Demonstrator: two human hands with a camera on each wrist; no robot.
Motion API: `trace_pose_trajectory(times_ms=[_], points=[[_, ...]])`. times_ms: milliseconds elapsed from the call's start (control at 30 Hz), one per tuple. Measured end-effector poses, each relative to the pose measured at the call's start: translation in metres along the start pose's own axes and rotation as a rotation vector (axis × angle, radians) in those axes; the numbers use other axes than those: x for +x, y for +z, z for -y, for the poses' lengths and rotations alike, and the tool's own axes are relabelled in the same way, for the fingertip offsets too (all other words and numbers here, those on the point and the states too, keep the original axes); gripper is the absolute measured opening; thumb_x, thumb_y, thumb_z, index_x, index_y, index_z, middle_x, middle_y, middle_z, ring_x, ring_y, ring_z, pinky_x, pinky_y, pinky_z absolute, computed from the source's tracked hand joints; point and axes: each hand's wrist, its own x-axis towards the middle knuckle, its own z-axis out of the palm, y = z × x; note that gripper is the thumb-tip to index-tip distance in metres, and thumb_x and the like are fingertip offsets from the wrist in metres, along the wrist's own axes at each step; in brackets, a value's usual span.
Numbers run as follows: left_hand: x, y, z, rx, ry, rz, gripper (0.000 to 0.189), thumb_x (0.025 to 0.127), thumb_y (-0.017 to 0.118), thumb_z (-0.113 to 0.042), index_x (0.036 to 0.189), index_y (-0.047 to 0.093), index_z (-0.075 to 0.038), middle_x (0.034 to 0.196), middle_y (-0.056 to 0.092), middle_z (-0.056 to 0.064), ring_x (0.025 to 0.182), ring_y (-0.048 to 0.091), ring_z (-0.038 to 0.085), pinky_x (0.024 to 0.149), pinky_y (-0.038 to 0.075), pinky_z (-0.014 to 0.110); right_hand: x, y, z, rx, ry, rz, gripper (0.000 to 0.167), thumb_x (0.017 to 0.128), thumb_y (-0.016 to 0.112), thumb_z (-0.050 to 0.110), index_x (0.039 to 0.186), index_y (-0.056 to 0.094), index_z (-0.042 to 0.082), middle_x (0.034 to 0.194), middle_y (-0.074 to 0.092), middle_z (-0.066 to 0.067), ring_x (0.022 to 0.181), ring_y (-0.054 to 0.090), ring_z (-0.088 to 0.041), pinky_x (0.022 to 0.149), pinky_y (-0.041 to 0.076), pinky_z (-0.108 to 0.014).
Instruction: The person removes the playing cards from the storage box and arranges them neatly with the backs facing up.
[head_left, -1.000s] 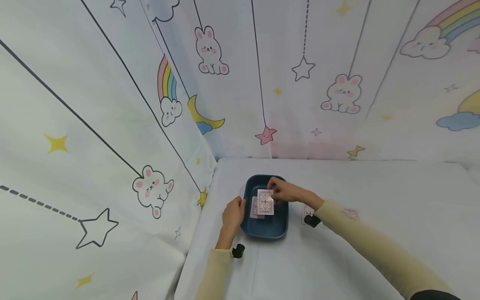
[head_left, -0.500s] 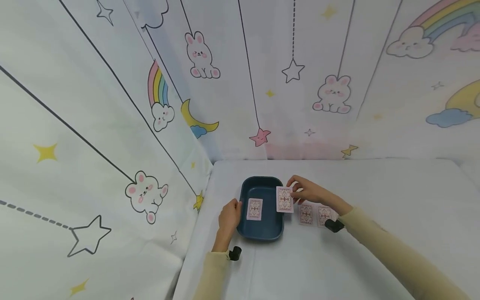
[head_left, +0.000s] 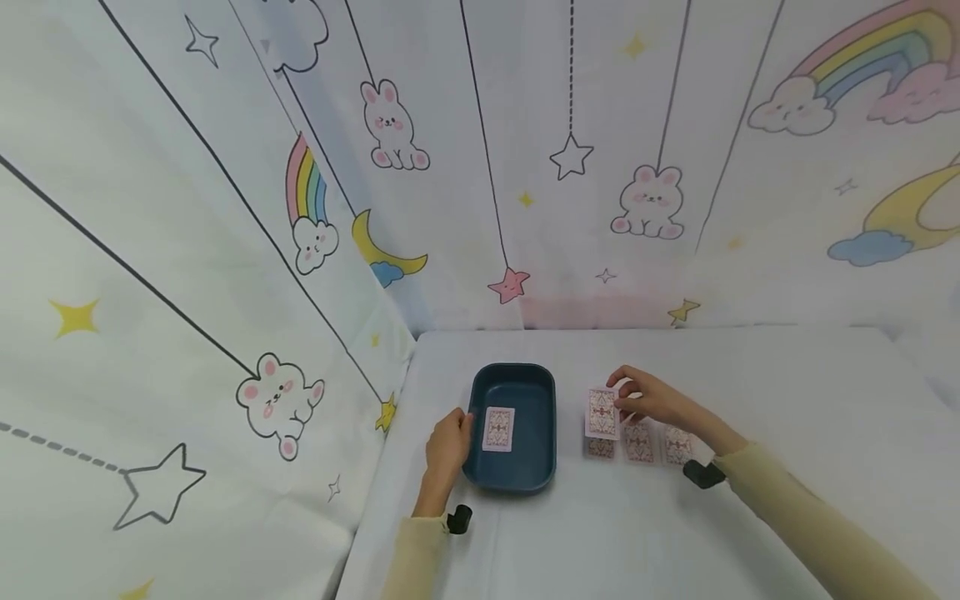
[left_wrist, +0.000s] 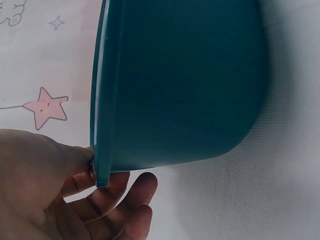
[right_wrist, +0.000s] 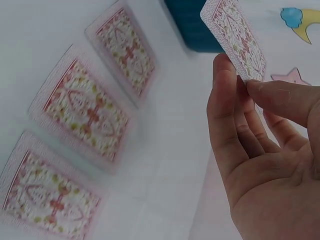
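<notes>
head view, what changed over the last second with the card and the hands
The right hand carried its pinched card out of the tray and rightward, and now holds it above the row of three cards on the table. One card stayed lying in the tray, and the left hand stayed at the tray's left rim.

left hand [head_left: 447, 442]: fingers loosely curled | right hand [head_left: 651, 398]: fingers pinching, raised

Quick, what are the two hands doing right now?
Left hand: fingers rest on the rim of the blue tray, steadying it.
Right hand: pinches one playing card above the table.
</notes>
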Motion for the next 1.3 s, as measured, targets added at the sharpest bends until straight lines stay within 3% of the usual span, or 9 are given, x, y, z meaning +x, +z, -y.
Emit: trace_pose_trajectory(times_ms=[400,1000,1300], points=[[-0.003,-0.002,-0.004,-0.005,-0.001,-0.007,0.028,0.105,0.054,-0.025,0.083,0.056,-0.008,0.067,0.049,0.005,0.058,0.047,0.018,0.053,0.033,0.031,-0.043,-0.033,-0.044,-0.022,0.072,-0.072,0.038,0.099,0.063,0.013,0.131,0.046,-0.001,0.099,0.062,-0.018,0.085,0.067,-0.024,0.072,0.058,-0.035],[-0.003,-0.002,0.001,0.012,-0.007,-0.006,0.028,0.105,0.052,-0.027,0.085,0.057,-0.008,0.067,0.049,0.005,0.058,0.047,0.018,0.052,0.033,0.031,-0.108,-0.073,-0.104,-0.052,0.192,-0.175,0.041,0.100,0.060,0.013,0.134,0.045,-0.005,0.109,0.066,-0.021,0.091,0.066,-0.017,0.076,0.057,-0.031],[-0.005,-0.002,-0.003,0.004,0.022,0.000,0.027,0.105,0.053,-0.025,0.085,0.057,-0.007,0.067,0.049,0.005,0.057,0.046,0.017,0.051,0.033,0.030,-0.126,-0.071,-0.113,-0.233,0.248,-0.222,0.039,0.098,0.064,0.018,0.130,0.052,0.000,0.108,0.066,-0.015,0.097,0.061,-0.023,0.075,0.049,-0.033]])
